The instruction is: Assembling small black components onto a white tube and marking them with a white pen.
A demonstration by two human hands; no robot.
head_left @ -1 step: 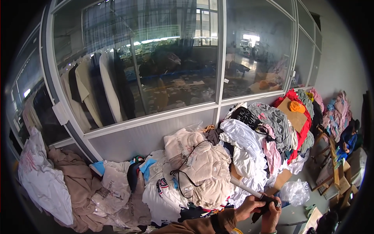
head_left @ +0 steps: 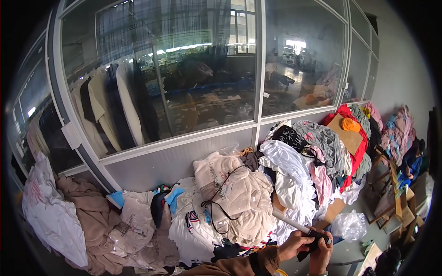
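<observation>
One large heap of clothes (head_left: 285, 184) lies above and left of both hands, against the glazed partition (head_left: 184, 92). A beige hooded garment (head_left: 235, 193) is just above the left hand (head_left: 294, 244). A white rod (head_left: 290, 222) slants up-left from the hands. Left hand and right hand (head_left: 321, 258) are closed together, grasping the rod's end and a dark cloth piece (head_left: 307, 250).

Packaging-wise there's a fair bit here: a big white plastic sack (head_left: 48, 211) with red print slumps at the far left against the window frame, a clear plastic bag (head_left: 348, 225) sits crumpled on the floor at lower right, and a flat brown cardboard sheet (head_left: 346, 133) lies on top of the clothes pile at right. More brown cardboard boxes (head_left: 405, 209) are stacked at the far right edge. No screens or signs that I can make out
</observation>
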